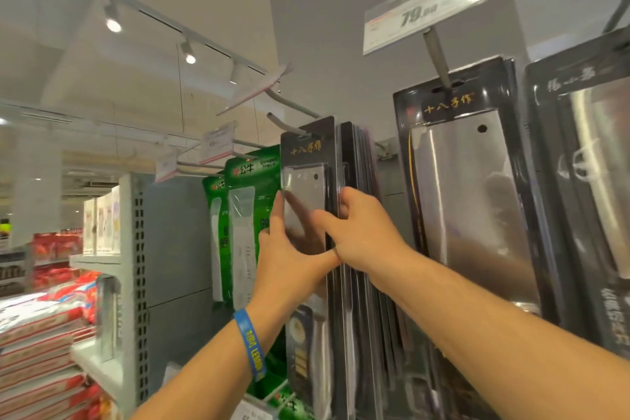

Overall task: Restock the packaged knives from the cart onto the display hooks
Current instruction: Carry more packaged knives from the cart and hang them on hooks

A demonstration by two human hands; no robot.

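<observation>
A black packaged knife with gold lettering hangs at the front of a row of like packs on a metal display hook. My left hand grips the pack's left edge, fingers straight up along it and thumb across the front. My right hand holds its right edge, fingers curled behind the card. The pack's hang hole sits at the hook. A second row of knife packs hangs on a hook to the right. The cart is out of view.
Green packaged goods hang just left of the knives. A price tag juts out overhead at the right. A grey shelf upright and red bags lie lower left.
</observation>
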